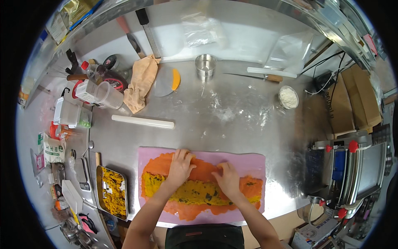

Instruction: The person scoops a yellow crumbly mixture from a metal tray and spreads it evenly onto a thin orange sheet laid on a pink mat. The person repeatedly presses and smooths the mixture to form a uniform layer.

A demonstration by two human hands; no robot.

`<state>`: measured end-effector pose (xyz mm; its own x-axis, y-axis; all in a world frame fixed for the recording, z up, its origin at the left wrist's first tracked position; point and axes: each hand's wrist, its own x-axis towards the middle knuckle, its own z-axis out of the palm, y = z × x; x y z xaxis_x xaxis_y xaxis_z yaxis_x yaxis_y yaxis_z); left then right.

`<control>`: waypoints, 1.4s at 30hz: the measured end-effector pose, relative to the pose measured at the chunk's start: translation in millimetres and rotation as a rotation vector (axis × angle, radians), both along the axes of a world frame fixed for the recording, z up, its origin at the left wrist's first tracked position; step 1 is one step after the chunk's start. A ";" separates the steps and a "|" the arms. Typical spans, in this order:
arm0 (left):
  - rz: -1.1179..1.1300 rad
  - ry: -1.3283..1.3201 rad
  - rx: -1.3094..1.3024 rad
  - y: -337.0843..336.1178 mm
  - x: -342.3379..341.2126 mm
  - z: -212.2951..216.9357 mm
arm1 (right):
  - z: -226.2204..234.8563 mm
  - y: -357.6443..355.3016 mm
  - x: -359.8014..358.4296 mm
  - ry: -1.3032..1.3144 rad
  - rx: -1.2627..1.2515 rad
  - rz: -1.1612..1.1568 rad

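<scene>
A thin orange dough sheet lies on a pink mat at the table's near edge. Along its middle runs a long band of yellow filling with dark green bits. On the right, a flap of dough covers part of the filling. My left hand rests on the far half of the sheet, fingers stretched forward and thumb apart. Curled at the dough right of centre, my right hand has its fingertips pinched on the sheet. Those fingertips are partly hidden.
A metal tray of yellow filling stands left of the mat. Farther back are a white rolling pin, a metal cup, a knife and a bowl of white powder. A roller machine stands at right.
</scene>
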<state>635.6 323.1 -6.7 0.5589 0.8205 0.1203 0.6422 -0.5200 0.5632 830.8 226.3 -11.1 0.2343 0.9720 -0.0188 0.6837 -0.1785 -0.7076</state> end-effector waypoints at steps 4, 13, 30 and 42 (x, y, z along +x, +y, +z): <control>-0.045 0.077 -0.072 9.9 -5.3 -9.8 | -5.3 4.9 -17.2 0.029 -0.177 -0.122; -0.052 0.117 -0.204 18.4 -1.6 -11.9 | -7.2 9.2 -32.8 -0.034 -0.261 -0.212; -0.100 0.038 -0.160 11.0 -1.4 -15.1 | -4.5 7.6 -37.1 -0.044 -0.150 -0.148; -0.200 -0.079 -0.130 3.2 -5.2 -19.2 | 1.5 9.7 -28.1 0.085 -0.150 -0.084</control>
<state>630.3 326.4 -26.0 0.7050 0.7056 0.0709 0.4848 -0.5525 0.6780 802.7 236.0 -9.7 0.3056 0.9340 -0.1849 0.6006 -0.3398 -0.7238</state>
